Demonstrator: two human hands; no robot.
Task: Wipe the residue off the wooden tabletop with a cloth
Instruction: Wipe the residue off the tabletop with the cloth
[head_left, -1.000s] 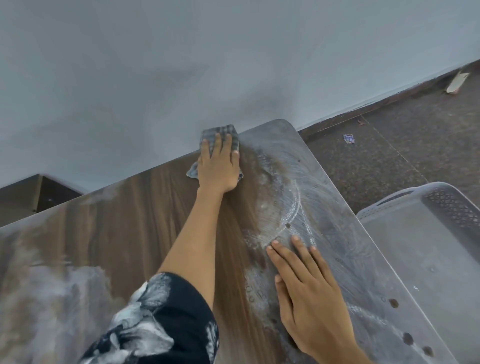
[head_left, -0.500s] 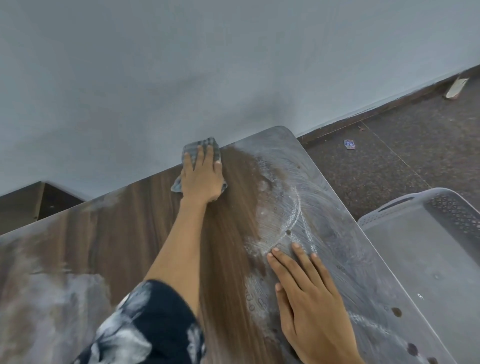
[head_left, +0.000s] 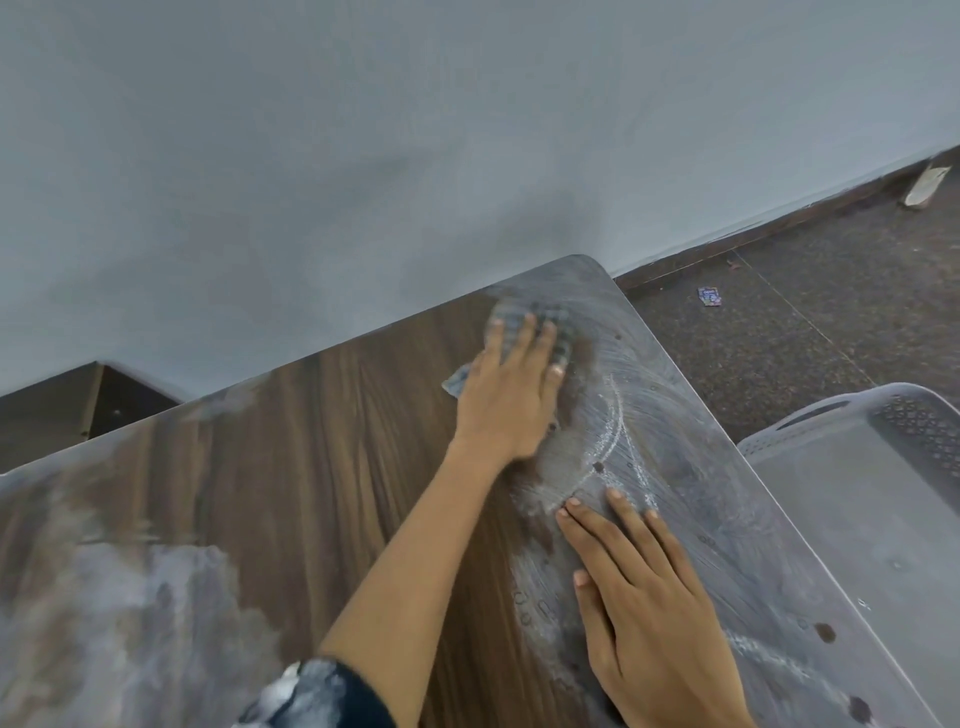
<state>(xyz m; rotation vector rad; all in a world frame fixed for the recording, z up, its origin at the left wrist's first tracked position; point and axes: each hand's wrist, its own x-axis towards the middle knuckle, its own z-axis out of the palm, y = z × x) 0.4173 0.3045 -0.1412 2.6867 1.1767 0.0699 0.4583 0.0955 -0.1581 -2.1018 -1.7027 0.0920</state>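
The wooden tabletop (head_left: 322, 467) is dark brown where wiped. White powdery residue (head_left: 675, 452) covers its right side, and another patch of residue (head_left: 130, 623) lies at the near left. My left hand (head_left: 511, 395) presses flat on a grey checked cloth (head_left: 524, 322) near the table's far right corner, fingers straight. Most of the cloth is hidden under the hand. My right hand (head_left: 649, 613) rests flat on the tabletop nearer to me, fingers spread on the residue.
A grey plastic basket (head_left: 883, 509) stands beside the table's right edge. A grey wall (head_left: 415, 156) runs right behind the table. A small wrapper (head_left: 709, 296) lies on the dark floor (head_left: 805, 322). Dark furniture (head_left: 62, 410) sits at the far left.
My left hand has slid the cloth to the right, from the wiped brown strip into the residue near the far right corner. My right hand has stayed in place.
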